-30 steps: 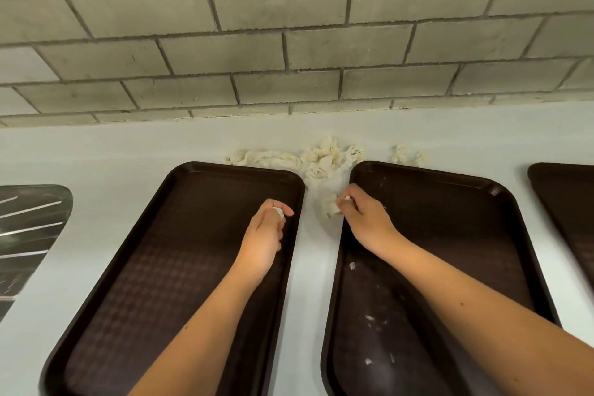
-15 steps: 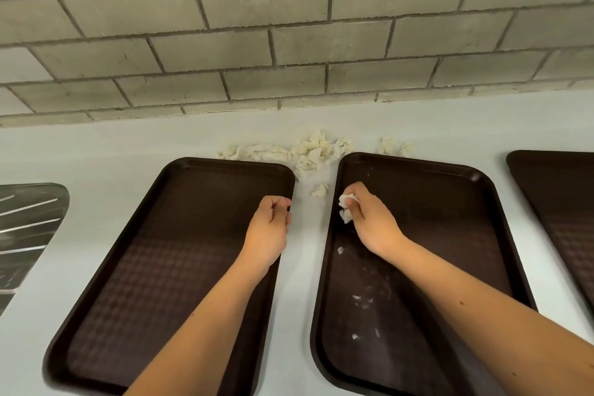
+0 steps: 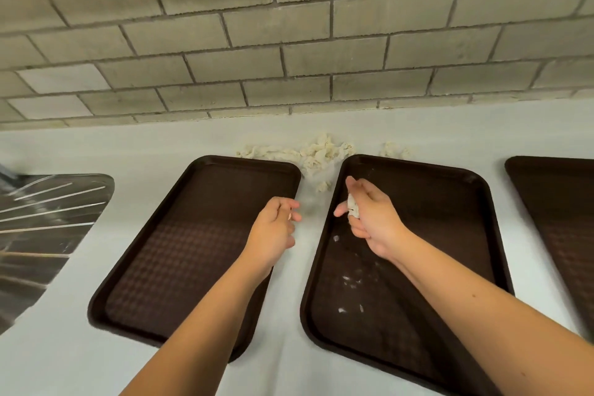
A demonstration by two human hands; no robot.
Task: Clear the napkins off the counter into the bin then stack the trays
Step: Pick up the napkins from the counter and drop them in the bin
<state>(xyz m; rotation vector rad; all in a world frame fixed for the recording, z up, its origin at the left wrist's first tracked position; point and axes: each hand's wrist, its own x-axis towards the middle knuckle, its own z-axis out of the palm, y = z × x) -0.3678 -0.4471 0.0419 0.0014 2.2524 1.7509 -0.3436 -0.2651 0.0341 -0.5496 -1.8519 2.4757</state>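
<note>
**Both hands hold napkin bits over the trays**

We look down past a wall (image 3: 289,42) of grey blocks onto a pale worktop (image 3: 128,145). A steel drainboard (image 3: 41,222) lies at its far left edge.

Three dark brown trays rest flat on the worktop, side by side and apart. The left tray (image 3: 180,251) is bare. The middle tray (image 3: 434,219) carries small white scraps (image 3: 352,280) scattered over its near half. The right tray (image 3: 562,202) is cut off by the frame edge.

The napkins (image 3: 316,153) lie crumpled in a loose heap on the worktop near the wall, just behind the gap between the left and middle trays. A smaller clump (image 3: 393,149) sits to their right, behind the middle tray's far rim. One loose piece (image 3: 324,186) lies in the gap between those two trays.

Our right hand (image 3: 373,219) hovers over the far left part of the middle tray. Its grip is closed round a white wad (image 3: 352,206) of napkin, while the forefinger and thumb stick out.

Our left hand (image 3: 273,228) hangs over the right rim of the left tray with its fingers curled. Its grip pinches a tiny white sliver (image 3: 290,216) at the fingertips.
</note>
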